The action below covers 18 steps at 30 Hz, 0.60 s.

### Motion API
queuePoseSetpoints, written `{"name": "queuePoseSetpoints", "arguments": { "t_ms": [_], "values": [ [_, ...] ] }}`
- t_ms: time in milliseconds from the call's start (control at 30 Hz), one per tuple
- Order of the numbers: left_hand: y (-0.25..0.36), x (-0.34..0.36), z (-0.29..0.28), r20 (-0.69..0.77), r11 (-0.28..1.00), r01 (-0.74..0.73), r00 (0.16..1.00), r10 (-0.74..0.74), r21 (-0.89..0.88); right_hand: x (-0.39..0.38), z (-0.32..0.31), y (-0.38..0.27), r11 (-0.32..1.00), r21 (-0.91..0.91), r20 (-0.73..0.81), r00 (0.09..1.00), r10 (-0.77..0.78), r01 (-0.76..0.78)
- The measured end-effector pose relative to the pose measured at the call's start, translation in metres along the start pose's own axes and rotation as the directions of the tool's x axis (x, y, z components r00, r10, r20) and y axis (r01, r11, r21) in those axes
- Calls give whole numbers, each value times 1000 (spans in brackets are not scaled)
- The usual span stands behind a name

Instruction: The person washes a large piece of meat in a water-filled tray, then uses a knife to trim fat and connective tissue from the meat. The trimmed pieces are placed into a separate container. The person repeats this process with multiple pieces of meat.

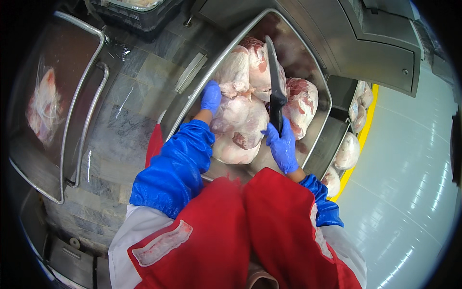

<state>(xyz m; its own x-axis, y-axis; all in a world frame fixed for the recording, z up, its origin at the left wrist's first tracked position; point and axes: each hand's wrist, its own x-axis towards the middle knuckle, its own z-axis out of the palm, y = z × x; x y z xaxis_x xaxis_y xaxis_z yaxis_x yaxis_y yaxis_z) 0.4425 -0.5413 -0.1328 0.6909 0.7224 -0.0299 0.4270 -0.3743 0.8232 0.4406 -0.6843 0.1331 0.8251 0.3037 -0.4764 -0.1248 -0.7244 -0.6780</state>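
Observation:
My right hand (283, 147), in a blue glove, is closed round the black handle of a knife (275, 72). The long blade points away from me, above the meat. Beside the left rim of a metal tub (192, 103), my blue-gloved left hand (211, 98) curls against the edge of a large pale piece of meat (233, 113); its fingertips are partly hidden. More large cuts, pale outside with some red flesh, lie around it. One of them, a red-faced cut (301, 106), rests right of the knife.
A second metal tub (79, 62) at the left holds meat in clear plastic (45, 106). A dark crate (144, 17) stands at the far left. To the right, several pieces of meat (347, 151) lie along a yellow edge (358, 149). Steel panels (375, 53) rise behind.

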Motion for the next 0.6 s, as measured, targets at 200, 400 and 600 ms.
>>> {"name": "queuePoseSetpoints", "arguments": {
  "t_ms": [200, 400, 600],
  "values": [
    [53, -14, -30, 60, 986, 49, 997, -39, -158, 19, 34, -6, 877, 469, -77, 994, -83, 109],
    [70, -29, -11, -54, 967, -179, 984, 172, -182, 75, 40, -20, 798, 574, -187, 978, -91, 184],
    [92, -38, 9, 89, 988, -61, 993, 74, -145, 69, 20, -1, 868, 478, -88, 991, -101, 131]
  ]
}}
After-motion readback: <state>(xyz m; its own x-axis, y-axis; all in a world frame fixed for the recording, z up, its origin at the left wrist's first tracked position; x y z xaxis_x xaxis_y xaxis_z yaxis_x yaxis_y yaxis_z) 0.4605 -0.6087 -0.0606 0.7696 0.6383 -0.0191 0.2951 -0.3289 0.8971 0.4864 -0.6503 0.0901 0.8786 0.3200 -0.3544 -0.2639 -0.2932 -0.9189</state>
